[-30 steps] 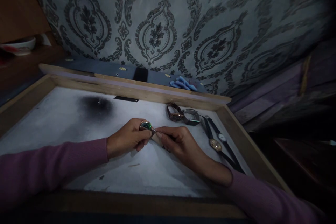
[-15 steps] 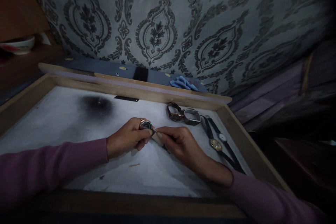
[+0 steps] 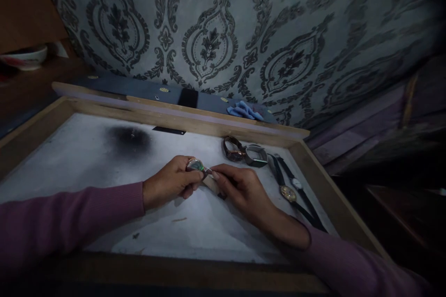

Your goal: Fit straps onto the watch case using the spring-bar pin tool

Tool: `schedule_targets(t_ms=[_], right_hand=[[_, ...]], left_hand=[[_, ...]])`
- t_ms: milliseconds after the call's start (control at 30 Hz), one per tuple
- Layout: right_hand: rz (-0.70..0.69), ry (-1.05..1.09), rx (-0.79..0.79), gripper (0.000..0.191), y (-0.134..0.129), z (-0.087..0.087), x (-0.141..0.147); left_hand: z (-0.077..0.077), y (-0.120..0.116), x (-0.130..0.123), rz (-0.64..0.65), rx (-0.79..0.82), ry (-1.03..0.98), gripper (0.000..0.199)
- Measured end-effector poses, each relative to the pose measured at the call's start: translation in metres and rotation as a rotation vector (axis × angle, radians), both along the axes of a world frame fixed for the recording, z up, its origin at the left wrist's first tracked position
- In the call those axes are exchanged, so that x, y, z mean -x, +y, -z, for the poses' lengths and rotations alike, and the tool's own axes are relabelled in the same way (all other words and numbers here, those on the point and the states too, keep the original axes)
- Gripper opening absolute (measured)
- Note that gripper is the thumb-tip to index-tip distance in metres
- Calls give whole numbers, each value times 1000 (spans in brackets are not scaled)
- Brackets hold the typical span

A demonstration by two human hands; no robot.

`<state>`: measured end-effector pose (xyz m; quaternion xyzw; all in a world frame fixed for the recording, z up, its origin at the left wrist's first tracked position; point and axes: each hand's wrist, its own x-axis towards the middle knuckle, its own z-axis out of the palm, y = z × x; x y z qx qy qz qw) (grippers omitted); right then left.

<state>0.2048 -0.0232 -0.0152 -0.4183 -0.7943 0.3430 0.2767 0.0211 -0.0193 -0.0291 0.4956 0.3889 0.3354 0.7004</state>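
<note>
between hands (image 3: 170,180), watch (image 3: 194,165) aslant, strap (image 3: 210,185) rightward

Glossy metal-rimmed held watch (image 3: 195,165), matt wooden tray (image 3: 324,180), ribbed-knit sleeves (image 3: 94,208), matt crumpled cloth (image 3: 245,110)

A grey wall (image 3: 211,51) with dark leafy medallions rose at the far side. To the left, a bowl (image 3: 26,60) with red markings stood on a brown shelf (image 3: 69,66). A wooden tray (image 3: 209,119) with a whitish floor spread in front, a blue cloth (image 3: 245,110) crumpled by its far edge. Inside, a black strip (image 3: 169,130) lay near the far side, right of a dark stain (image 3: 127,144). Farther right, a brown watch (image 3: 228,149) stood looped just beside a silver watch (image 3: 257,155). Nearer, a gold watch (image 3: 288,193) and a white-faced watch (image 3: 297,183) lay stretched out on dark straps.
</note>
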Motion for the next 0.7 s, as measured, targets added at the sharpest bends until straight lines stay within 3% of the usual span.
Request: schedule_targets(t_ms=[700], right_hand=[[-34, 32, 20, 32, 0, -3, 3]], left_hand=[[0, -1, 0, 28, -29, 9, 18]])
